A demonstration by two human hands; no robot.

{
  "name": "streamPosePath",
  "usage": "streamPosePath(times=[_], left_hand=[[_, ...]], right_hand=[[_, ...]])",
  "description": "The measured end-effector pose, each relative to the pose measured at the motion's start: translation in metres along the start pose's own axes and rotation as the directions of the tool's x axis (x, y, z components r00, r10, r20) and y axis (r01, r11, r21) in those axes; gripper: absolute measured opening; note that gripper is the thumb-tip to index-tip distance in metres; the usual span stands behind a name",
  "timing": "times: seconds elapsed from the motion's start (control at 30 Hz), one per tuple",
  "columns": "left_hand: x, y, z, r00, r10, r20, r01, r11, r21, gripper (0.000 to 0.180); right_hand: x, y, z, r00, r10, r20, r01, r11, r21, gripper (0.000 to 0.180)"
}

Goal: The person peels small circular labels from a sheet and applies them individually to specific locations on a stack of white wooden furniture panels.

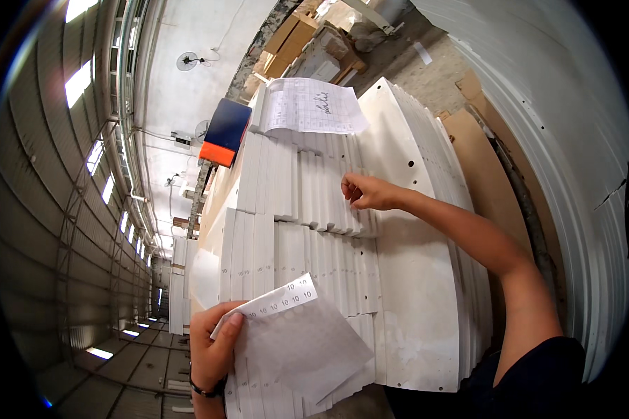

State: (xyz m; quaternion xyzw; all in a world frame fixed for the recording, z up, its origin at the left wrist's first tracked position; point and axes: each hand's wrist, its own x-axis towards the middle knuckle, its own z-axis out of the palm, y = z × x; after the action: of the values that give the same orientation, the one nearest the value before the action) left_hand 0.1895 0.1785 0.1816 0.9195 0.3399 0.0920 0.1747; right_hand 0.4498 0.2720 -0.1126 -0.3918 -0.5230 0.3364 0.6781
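My left hand [214,346] grips a sheet of small printed stickers [297,339] between thumb and fingers. Its backing is folded so that rows of white labels show along the upper edge. Beyond the sheet, my right hand [372,193] hovers over or touches rows of narrow white panels [314,258] stacked on edge. Its fingers are pinched together, and whatever they may hold is too small to see. Small printed labels dot the ends of several panels in the nearer rows.
A handwritten paper sheet [314,105] lies on the far panels, with a blue and orange box [225,133] to its left. Large white sheets with holes [416,279] are stacked on the right. Cardboard boxes [290,43] stand at the back, and a wall fan [187,61] hangs beyond.
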Motion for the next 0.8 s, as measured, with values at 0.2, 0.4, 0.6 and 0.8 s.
streamPosePath(times=[0.2,0.4,0.6,0.8], left_hand=[[0.001,0.002,0.0,0.999,0.041,0.02,-0.041,0.999,0.027,0.026],[0.004,0.003,0.002,0.996,0.083,0.024,-0.085,0.993,0.08,0.026],[0.002,0.001,0.001,0.999,0.045,0.007,-0.045,0.998,0.052,0.026],[-0.001,0.001,-0.001,0.997,0.066,-0.027,-0.066,0.998,0.009,0.027]], right_hand=[[0.0,-0.002,0.008,0.996,-0.081,-0.034,0.076,0.988,-0.132,0.022],[0.001,-0.004,0.014,0.964,-0.241,-0.112,0.203,0.939,-0.277,0.015],[0.004,-0.005,0.009,0.977,0.0,-0.213,-0.046,0.977,-0.209,0.013],[0.011,-0.024,0.011,0.982,-0.179,-0.057,0.166,0.968,-0.188,0.023]])
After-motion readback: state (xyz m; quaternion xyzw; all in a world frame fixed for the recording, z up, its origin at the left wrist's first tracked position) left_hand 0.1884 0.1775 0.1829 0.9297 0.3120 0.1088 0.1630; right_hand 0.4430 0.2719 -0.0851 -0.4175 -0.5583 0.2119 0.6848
